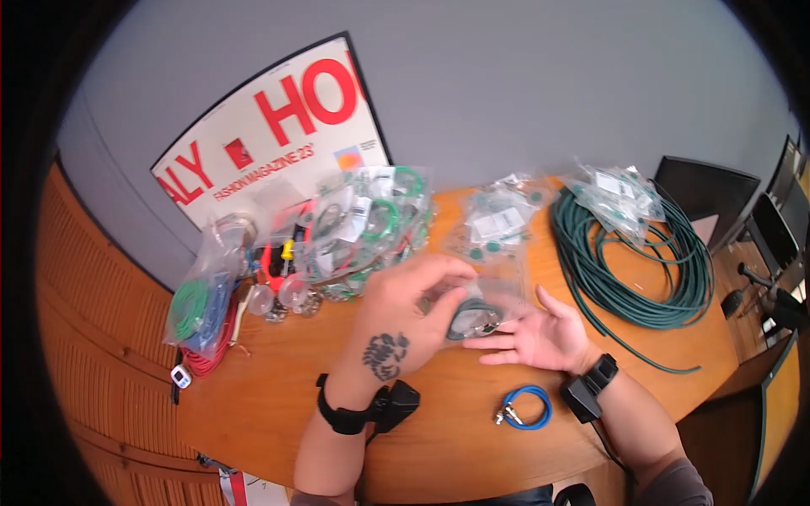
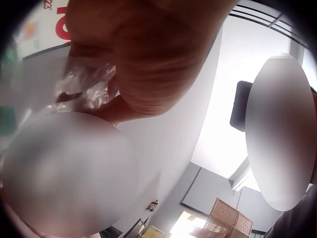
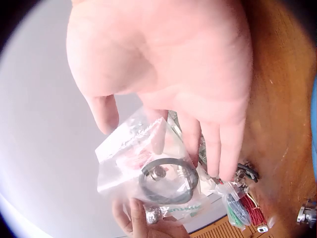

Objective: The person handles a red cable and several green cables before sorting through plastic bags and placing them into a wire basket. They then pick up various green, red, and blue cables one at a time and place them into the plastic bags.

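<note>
A clear plastic bag (image 1: 508, 291) with a coiled dark cable (image 1: 472, 319) inside is pinched by the left hand (image 1: 405, 316) above the table. Palm up, the right hand (image 1: 544, 336) has its fingers extended beside and partly behind the bag. In the right wrist view, the dark cable loop (image 3: 167, 199) with a metal connector (image 3: 157, 172) shows through the plastic, below the right palm (image 3: 163, 64). The left wrist view shows the left hand (image 2: 143, 54) holding crinkled plastic (image 2: 96, 91). A blue coiled cable (image 1: 547, 408) with metal connectors lies on the table near the forearms.
Bagged green cables (image 1: 371, 221) and bags of blue, green and red wire (image 1: 201, 314) lie at the left of the table (image 1: 253, 405). Another bag (image 1: 498, 223) is at the back. A large dark green cable coil (image 1: 591, 274) with bags on top lies right. A poster (image 1: 278, 126) stands behind.
</note>
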`<act>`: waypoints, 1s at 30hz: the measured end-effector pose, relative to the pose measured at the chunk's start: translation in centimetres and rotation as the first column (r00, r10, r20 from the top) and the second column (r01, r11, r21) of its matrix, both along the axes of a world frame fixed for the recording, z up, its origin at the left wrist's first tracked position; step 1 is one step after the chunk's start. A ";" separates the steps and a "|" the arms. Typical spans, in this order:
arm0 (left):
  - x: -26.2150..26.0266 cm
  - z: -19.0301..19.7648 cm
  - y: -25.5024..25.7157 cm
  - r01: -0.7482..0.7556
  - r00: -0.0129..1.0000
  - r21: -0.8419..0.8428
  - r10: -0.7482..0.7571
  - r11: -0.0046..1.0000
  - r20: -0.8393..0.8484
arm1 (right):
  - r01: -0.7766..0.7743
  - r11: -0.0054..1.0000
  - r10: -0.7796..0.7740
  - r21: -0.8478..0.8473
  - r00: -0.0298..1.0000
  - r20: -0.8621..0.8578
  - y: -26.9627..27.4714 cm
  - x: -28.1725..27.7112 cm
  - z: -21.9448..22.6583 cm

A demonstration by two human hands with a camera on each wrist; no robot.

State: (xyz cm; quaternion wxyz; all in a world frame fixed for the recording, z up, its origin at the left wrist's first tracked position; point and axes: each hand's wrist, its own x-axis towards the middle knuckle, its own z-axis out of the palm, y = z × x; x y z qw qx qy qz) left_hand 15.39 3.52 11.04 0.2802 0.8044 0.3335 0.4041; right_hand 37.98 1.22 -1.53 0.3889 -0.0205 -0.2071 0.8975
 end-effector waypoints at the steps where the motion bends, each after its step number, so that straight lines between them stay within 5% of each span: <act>1: -0.2 0.2 0.0 -0.019 1.000 0.013 0.019 1.000 -0.009 | 0.023 1.000 -0.024 0.012 1.000 0.017 0.1 -0.1 -0.2; 5: -1.6 1.1 0.3 -0.027 0.993 0.076 0.036 0.997 -0.109 | 0.073 0.996 -0.080 0.058 0.988 0.131 0.0 -0.1 0.5; 9: -4.5 1.9 3.4 -0.096 0.995 -0.112 0.095 0.989 -0.017 | 0.101 0.993 -0.110 0.055 0.976 0.186 0.0 -0.1 0.7; 13: -7.8 2.6 9.2 -0.188 0.975 0.041 0.192 0.981 -0.111 | -0.008 0.999 0.007 -0.034 1.000 -0.024 1.0 0.8 -0.9; 15: -8.5 3.5 11.6 -0.240 0.955 0.087 0.251 0.967 -0.157 | 0.025 0.998 -0.016 -0.057 0.987 0.159 1.3 1.4 -0.9; 18: -8.6 4.7 14.9 -0.237 0.969 0.010 0.237 0.971 -0.062 | 0.050 0.992 -0.028 -0.119 0.984 0.174 1.3 1.5 -1.0; 20: -8.6 4.4 17.4 -0.260 0.942 -0.095 0.274 0.961 0.197 | 0.063 0.991 -0.040 -0.122 0.983 0.179 1.2 1.5 -0.9; 23: -9.3 2.2 20.4 -0.379 0.835 -0.296 0.462 0.877 0.298 | 0.072 0.989 -0.050 -0.126 0.984 0.169 1.2 1.5 -1.1; 25: -11.3 -0.7 22.6 -0.451 0.831 -0.329 0.525 0.830 0.183 | 0.075 0.989 -0.055 -0.129 0.987 0.151 1.2 1.7 -1.3; 27: -12.2 -2.6 22.8 -0.587 0.765 0.131 0.600 0.799 -0.232 | 0.065 0.991 -0.047 -0.115 0.987 0.157 1.3 1.7 -1.4; 28: -12.0 -2.8 22.0 -0.583 0.636 0.376 0.692 0.720 -0.340 | 0.077 0.990 -0.058 -0.121 0.987 0.153 1.3 1.7 -1.4; 29: -10.9 -2.4 20.5 -0.574 0.643 0.372 0.683 0.730 -0.348 | 0.073 0.991 -0.055 -0.116 0.987 0.152 1.3 1.7 -1.4; 30: -9.9 -2.3 19.0 -0.445 0.644 0.590 0.699 0.673 -0.311 | 0.065 0.992 -0.047 -0.110 0.987 0.156 1.4 1.6 -1.4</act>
